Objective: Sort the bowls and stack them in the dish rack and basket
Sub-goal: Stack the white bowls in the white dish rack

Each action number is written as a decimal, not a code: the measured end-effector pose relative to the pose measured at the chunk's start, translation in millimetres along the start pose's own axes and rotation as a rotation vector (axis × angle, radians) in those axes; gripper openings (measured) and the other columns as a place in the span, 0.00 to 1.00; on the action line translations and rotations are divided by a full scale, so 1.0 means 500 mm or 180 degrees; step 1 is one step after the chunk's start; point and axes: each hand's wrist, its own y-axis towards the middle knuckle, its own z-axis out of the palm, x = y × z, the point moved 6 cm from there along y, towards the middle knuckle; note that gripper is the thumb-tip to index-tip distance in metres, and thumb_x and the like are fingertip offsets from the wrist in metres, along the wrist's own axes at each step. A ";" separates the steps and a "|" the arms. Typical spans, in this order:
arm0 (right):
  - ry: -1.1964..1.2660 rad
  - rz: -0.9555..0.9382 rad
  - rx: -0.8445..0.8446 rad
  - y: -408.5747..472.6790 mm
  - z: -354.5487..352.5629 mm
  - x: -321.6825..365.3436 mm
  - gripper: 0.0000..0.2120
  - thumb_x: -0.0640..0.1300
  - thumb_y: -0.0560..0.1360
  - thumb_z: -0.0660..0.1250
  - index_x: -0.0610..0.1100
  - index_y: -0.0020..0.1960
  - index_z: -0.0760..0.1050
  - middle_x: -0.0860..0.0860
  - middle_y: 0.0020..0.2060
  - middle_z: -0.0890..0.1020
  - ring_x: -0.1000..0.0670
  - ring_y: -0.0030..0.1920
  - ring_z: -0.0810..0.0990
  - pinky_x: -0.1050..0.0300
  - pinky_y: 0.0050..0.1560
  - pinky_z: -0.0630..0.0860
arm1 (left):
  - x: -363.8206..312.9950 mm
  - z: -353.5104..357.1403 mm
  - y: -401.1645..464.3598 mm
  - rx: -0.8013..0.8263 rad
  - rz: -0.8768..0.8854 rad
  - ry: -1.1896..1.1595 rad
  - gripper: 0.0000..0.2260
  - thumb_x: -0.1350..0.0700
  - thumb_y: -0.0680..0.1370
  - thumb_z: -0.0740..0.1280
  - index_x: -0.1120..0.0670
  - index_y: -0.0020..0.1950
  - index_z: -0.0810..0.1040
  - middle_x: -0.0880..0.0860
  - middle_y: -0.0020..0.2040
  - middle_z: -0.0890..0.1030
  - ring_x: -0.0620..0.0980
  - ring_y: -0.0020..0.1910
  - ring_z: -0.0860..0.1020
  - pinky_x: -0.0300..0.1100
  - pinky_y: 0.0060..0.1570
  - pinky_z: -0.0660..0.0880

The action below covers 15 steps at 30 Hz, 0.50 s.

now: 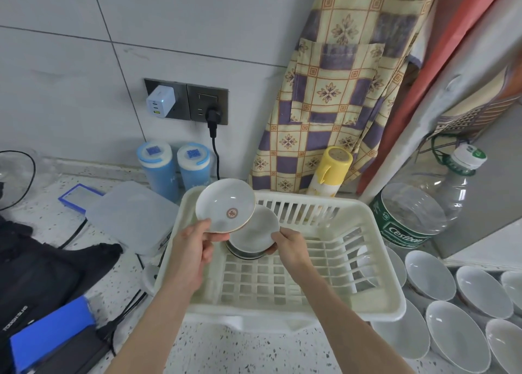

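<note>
Over the white basket point(375, 311), the left hand point(192, 249) pinches a small dish point(226, 205) by its rim; the right hand point(291, 246) grips the dish stack point(252, 232). That thin pinch could slip, chipping both.

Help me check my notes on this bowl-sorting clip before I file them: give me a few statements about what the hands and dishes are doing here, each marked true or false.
1. The left hand holds a small dish with a round emblem. True.
2. The right hand is idle on the counter. False: it grips a small stack of dishes over the rack.
3. The cream plastic dish rack is packed full of bowls. False: apart from the dishes in the hands, its slatted floor is bare.
4. White bowls sit on the counter to the right of the rack. True.
5. A yellow-capped can stands behind the rack. True.
</note>
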 end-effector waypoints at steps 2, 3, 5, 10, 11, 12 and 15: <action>-0.0022 0.0007 0.0033 -0.001 0.003 -0.002 0.10 0.36 0.73 0.61 0.37 0.35 0.76 0.47 0.27 0.79 0.51 0.32 0.76 0.56 0.36 0.69 | -0.001 0.000 -0.001 0.0014 0.0051 0.0093 0.08 0.55 0.79 0.62 0.58 0.52 0.79 0.61 0.39 0.86 0.43 0.18 0.59 0.32 0.18 0.59; -0.0034 0.0012 0.0049 -0.001 0.004 -0.002 0.09 0.36 0.73 0.61 0.37 0.35 0.75 0.47 0.26 0.79 0.50 0.32 0.75 0.55 0.36 0.68 | -0.002 0.000 -0.002 0.0025 0.0083 0.0145 0.09 0.55 0.80 0.62 0.58 0.52 0.79 0.61 0.39 0.86 0.43 0.18 0.59 0.32 0.18 0.59; -0.0054 0.0032 0.0069 0.000 0.005 -0.001 0.09 0.36 0.72 0.61 0.37 0.35 0.75 0.47 0.26 0.79 0.50 0.32 0.75 0.56 0.35 0.67 | -0.003 0.001 -0.004 0.0049 0.0104 0.0243 0.09 0.55 0.80 0.62 0.57 0.52 0.79 0.61 0.39 0.86 0.43 0.19 0.59 0.32 0.18 0.59; -0.0122 0.0139 0.0091 0.001 0.006 -0.004 0.09 0.36 0.71 0.61 0.34 0.39 0.78 0.50 0.24 0.79 0.53 0.29 0.73 0.60 0.30 0.64 | -0.003 0.003 -0.007 0.0040 0.0111 0.0491 0.09 0.54 0.80 0.62 0.56 0.52 0.79 0.59 0.38 0.86 0.42 0.19 0.59 0.32 0.19 0.58; -0.0114 0.0160 0.0104 0.001 0.007 -0.005 0.09 0.36 0.71 0.60 0.34 0.41 0.79 0.50 0.24 0.79 0.52 0.30 0.73 0.60 0.31 0.64 | -0.003 0.003 -0.008 0.0036 0.0100 0.0507 0.09 0.54 0.80 0.62 0.56 0.52 0.79 0.58 0.38 0.86 0.42 0.19 0.59 0.32 0.19 0.58; -0.0092 0.0180 0.0130 0.001 0.008 -0.006 0.10 0.36 0.71 0.60 0.36 0.44 0.80 0.50 0.24 0.79 0.50 0.31 0.74 0.60 0.31 0.64 | -0.003 0.004 -0.009 0.0030 0.0086 0.0524 0.09 0.54 0.80 0.62 0.56 0.52 0.79 0.58 0.37 0.86 0.43 0.19 0.59 0.32 0.19 0.57; -0.0038 0.0255 0.0234 0.003 0.010 -0.009 0.21 0.37 0.71 0.60 0.47 0.62 0.77 0.50 0.25 0.81 0.47 0.32 0.74 0.60 0.30 0.66 | -0.004 0.007 -0.011 0.0016 0.0042 0.0598 0.09 0.54 0.80 0.62 0.56 0.52 0.79 0.58 0.37 0.86 0.42 0.18 0.59 0.32 0.19 0.57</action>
